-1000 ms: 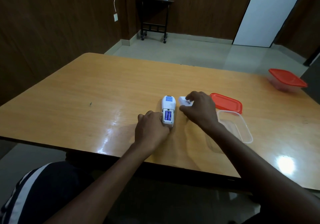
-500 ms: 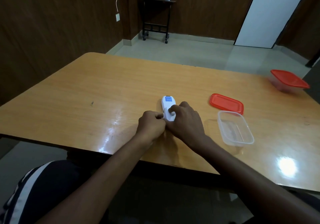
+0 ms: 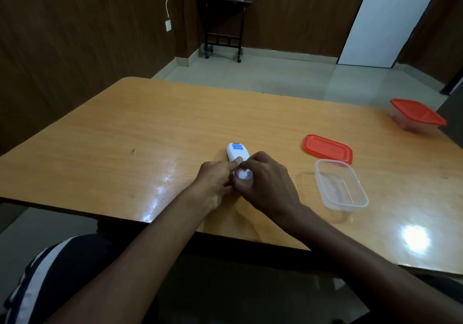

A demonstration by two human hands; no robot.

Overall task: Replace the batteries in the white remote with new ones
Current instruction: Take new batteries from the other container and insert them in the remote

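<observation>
The white plastic remote [image 3: 238, 154] lies back-up on the wooden table [image 3: 125, 133]. The left hand [image 3: 215, 182] grips its near end; the right hand [image 3: 263, 181] presses on its rear. No open compartment shows, so closure appears nearly done. The clear plastic container [image 3: 360, 198] stands empty.

The white remote [image 3: 237, 151] lies on the wooden tabletop [image 3: 150, 133], its far end with a blue patch showing; both hands close over its near end — left hand [image 3: 215, 182] beside right hand [image 3: 265, 183], thumbs on top; to the right sit an open clear container [image 3: 350, 198] and, touching its far edge, a red lid [image 3: 327, 148]; a lidded container [image 3: 417, 116] stands far right.
</observation>
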